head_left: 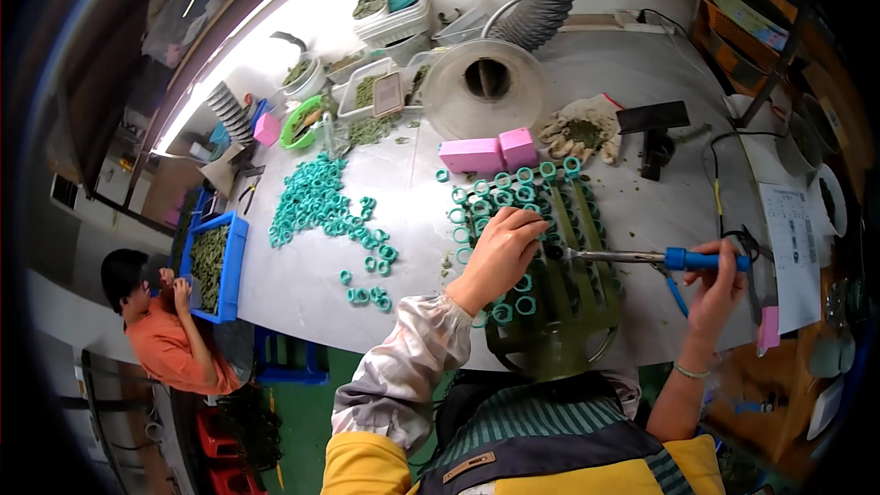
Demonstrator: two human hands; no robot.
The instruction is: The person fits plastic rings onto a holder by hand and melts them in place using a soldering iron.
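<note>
Green rack: lying on the table in front of the person, with teal rings in rows on it.
Right hand: closed around the blue handle of a long tool.
Tool tip: dark, over the rack, near the left fingertips; perhaps hot, so I would keep it steady and apart from the skin.
Left hand: bent above the rings; I cannot tell whether it pinches one.
Pink blocks: just behind the rack.
</note>
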